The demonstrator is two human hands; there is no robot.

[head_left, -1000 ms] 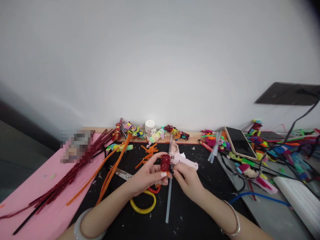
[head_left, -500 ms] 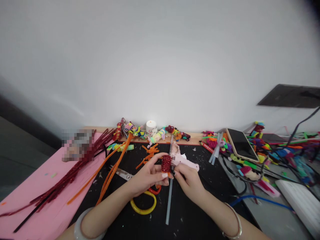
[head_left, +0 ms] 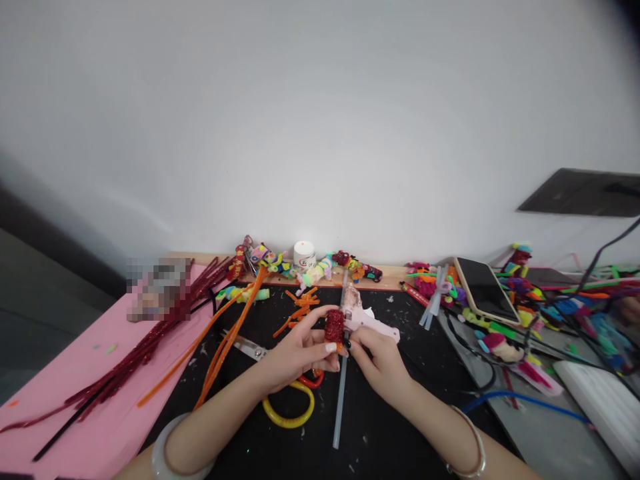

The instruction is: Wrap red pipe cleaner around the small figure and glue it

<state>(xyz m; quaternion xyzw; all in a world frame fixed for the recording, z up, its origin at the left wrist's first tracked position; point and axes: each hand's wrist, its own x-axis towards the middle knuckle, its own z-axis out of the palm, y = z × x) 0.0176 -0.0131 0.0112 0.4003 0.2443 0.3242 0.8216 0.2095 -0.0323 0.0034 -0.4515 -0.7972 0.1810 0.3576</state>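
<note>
My left hand (head_left: 305,353) is wrapped round a dark red glittery cylinder (head_left: 334,327) with a bit of orange at its lower end. Close on its right, my right hand (head_left: 375,353) pinches at that lower orange end, near a small black piece; what its fingertips hold is too small to make out. Behind both hands lies a pale pink glue gun (head_left: 373,325), and a translucent glue stick (head_left: 340,407) extends below them. Scissors with a yellow and red handle (head_left: 290,423) lie under my left forearm. Cut orange pipe cleaners (head_left: 303,307) rest beyond my left hand.
Dark red stems (head_left: 145,350) lie on a pink sheet (head_left: 123,413) at left, beside long orange stems (head_left: 225,347). Colourful figures and a white cup (head_left: 304,255) line the back. A phone (head_left: 486,290), craft pieces and a white keyboard-like object (head_left: 597,407) are at right.
The red cylinder has tilted slightly in my left hand, and more of its orange end shows. The whole view has shifted slightly. At the far right edge, a blurred skin-toned shape has appeared.
</note>
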